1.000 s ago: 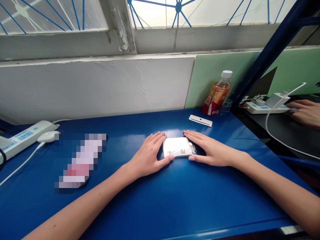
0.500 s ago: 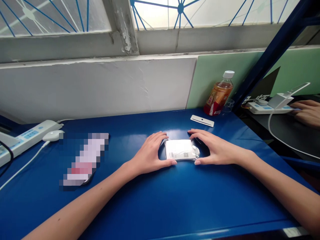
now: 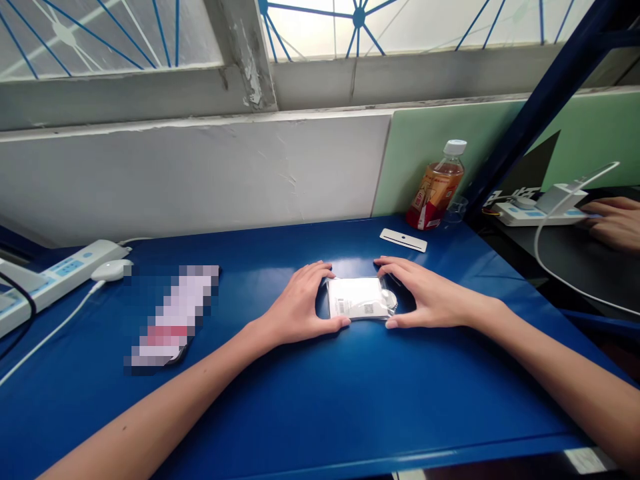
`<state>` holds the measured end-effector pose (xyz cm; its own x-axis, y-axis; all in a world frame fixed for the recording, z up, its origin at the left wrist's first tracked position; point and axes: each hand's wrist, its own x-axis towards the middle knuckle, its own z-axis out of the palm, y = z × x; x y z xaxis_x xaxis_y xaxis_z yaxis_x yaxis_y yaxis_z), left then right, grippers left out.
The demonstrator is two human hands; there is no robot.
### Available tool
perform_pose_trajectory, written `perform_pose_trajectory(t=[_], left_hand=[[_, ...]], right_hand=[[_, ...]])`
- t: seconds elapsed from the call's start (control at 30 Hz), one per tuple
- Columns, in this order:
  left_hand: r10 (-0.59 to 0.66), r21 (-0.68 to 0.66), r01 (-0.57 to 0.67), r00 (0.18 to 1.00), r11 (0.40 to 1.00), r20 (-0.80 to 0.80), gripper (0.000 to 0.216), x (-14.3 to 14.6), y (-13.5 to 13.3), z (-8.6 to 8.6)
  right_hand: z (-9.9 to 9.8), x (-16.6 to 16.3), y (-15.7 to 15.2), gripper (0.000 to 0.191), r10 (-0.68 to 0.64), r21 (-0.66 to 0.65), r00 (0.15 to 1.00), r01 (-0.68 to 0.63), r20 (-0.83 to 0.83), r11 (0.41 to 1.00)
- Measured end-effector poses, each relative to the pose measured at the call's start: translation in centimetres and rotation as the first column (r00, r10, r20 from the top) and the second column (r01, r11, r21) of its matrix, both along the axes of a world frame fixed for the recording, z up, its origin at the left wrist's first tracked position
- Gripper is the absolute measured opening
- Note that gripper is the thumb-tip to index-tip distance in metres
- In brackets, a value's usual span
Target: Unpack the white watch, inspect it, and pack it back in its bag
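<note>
Between my hands a small white packet in clear plastic [image 3: 356,298] lies flat on the blue table [image 3: 345,400]. Small printed codes mark its face, and a round whitish piece shows through the plastic at its right end. My left hand [image 3: 299,305] curves around the packet's left end, thumb at the near edge and fingers at the far edge. On the right end my right hand [image 3: 434,293] has the same hold, its thumb by the near corner. The fingertips behind the packet are partly hidden.
Behind my right hand lie a flat white strip [image 3: 403,240] and a drink bottle [image 3: 436,190]. A blurred-out phone [image 3: 175,317] and a white power strip [image 3: 65,273] with cables are at left. Another person's hand [image 3: 615,220] rests on the dark desk at right.
The view has shifted very slightly. Both hands keep the same pose around the packet, which stays in its place on the table.
</note>
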<state>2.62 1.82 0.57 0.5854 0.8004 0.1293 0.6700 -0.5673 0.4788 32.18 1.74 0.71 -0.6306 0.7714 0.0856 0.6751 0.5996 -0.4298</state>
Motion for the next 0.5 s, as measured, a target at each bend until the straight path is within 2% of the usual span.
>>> perform_pose_trajectory(t=[0.23, 0.4, 0.5], left_hand=[[-0.030, 0.016, 0.031, 0.998, 0.999, -0.053, 0.088, -0.2, -0.3, 0.2], [-0.029, 0.071, 0.034, 0.998, 0.997, -0.064, 0.072, 0.8, -0.7, 0.2], [-0.100, 0.121, 0.109, 0.991, 0.987, -0.085, 0.069, 1.8, -0.9, 0.0]], right_hand=[[0.1, -0.3, -0.3, 0.079, 0.018, 0.000, 0.998, -0.018, -0.059, 1.000], [-0.7, -1.6, -1.0, 0.065, -0.040, 0.009, 0.988, 0.041, -0.148, 0.999], [-1.3, -2.4, -1.4, 0.062, 0.011, 0.046, 0.990, -0.004, -0.142, 0.999]])
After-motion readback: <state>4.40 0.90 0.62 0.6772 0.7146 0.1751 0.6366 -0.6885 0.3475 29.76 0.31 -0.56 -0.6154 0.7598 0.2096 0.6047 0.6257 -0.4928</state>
